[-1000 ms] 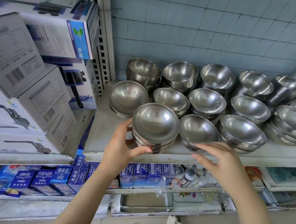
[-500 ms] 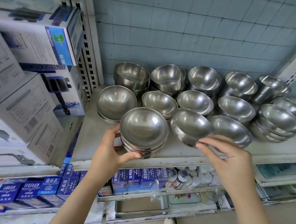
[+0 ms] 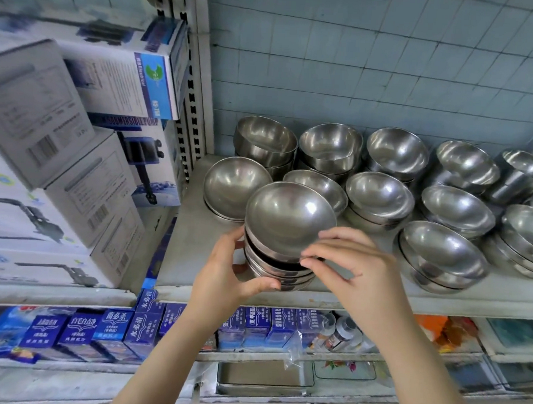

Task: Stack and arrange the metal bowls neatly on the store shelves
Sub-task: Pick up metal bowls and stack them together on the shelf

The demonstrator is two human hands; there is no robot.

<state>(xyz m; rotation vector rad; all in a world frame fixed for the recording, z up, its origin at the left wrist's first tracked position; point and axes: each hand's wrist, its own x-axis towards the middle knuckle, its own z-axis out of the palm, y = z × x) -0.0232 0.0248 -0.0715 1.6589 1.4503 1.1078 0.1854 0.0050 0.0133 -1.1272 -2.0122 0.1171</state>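
Note:
Several stacks of shiny metal bowls fill the grey shelf (image 3: 194, 260). At the shelf's front left stands a bowl stack (image 3: 274, 271), and my left hand (image 3: 227, 271) grips its left side. A top bowl (image 3: 289, 218) sits tilted on that stack with a dark gap under it. My right hand (image 3: 360, 268) pinches this bowl's front rim between thumb and fingers. To the right stands another front-row stack (image 3: 441, 254), apart from my hands.
White pump boxes (image 3: 76, 161) are piled on the shelf unit to the left, beside a slotted upright (image 3: 194, 83). Blue cartons (image 3: 82, 331) and small bottles (image 3: 341, 332) fill the lower shelf. A tiled wall backs the bowls.
My right hand took a bowl from the stack to the right, carried it left and set it on top of the stack that my left hand holds. The view shifted slightly.

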